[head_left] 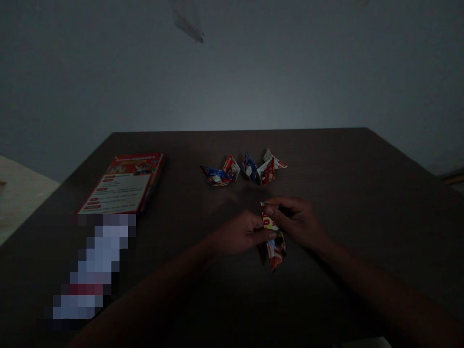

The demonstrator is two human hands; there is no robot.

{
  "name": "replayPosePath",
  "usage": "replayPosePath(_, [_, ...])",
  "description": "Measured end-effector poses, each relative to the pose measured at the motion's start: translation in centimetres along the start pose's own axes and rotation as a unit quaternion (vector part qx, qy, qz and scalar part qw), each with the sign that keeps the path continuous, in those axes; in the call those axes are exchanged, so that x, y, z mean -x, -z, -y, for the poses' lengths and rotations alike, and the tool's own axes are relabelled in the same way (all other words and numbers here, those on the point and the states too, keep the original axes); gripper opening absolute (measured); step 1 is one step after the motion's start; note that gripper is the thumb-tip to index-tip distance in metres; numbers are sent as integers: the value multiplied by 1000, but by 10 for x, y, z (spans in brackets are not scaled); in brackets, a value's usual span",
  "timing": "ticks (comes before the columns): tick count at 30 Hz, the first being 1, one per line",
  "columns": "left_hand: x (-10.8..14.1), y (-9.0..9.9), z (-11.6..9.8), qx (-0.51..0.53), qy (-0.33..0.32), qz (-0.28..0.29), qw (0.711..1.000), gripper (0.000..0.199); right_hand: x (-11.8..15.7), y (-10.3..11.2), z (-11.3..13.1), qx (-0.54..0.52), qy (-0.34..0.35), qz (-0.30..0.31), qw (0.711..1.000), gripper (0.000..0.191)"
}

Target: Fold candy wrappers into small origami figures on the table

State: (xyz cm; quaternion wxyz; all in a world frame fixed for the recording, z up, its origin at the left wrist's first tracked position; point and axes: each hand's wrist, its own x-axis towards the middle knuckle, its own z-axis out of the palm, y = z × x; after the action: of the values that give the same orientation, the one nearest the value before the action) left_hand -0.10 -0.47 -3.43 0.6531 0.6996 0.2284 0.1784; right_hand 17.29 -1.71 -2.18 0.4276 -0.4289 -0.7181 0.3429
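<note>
A narrow piece of folded printed paper (276,252), coloured red, yellow and white, is held between both hands above the dark table. My left hand (241,233) pinches its middle from the left, thumb across the front. At its upper end, my right hand (295,220) grips the paper between thumb and fingers. Beyond the hands stand folded paper shapes with pointed tips: a blue and red one (219,176) on the left, and a blue, red and white one (266,169) on the right, which may be more than one piece.
On the left of the dark table (181,208) lies a stack of red-edged printed sheets or booklets (121,186). A pixelated pale object (96,263) is nearer me. A grey wall (290,72) rises behind the table. Something pale shows at the bottom edge.
</note>
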Motion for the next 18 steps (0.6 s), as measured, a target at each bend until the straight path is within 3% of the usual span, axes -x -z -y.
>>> replayPosePath(3, [0, 1, -2, 25, 14, 28, 999, 33, -1, 0, 1, 25, 19, 20, 999, 15])
replayPosePath(7, [0, 3, -3, 59, 31, 55, 996, 34, 1, -1, 4, 57, 31, 1, 998, 18])
replayPosePath(13, [-2, 2, -1, 95, 29, 49, 994, 34, 3, -4, 7, 72, 61, -41, 995, 16])
replayPosePath(18, [-1, 1, -2, 102, 31, 51, 993, 32, 1, -5, 6, 61, 34, -35, 997, 18])
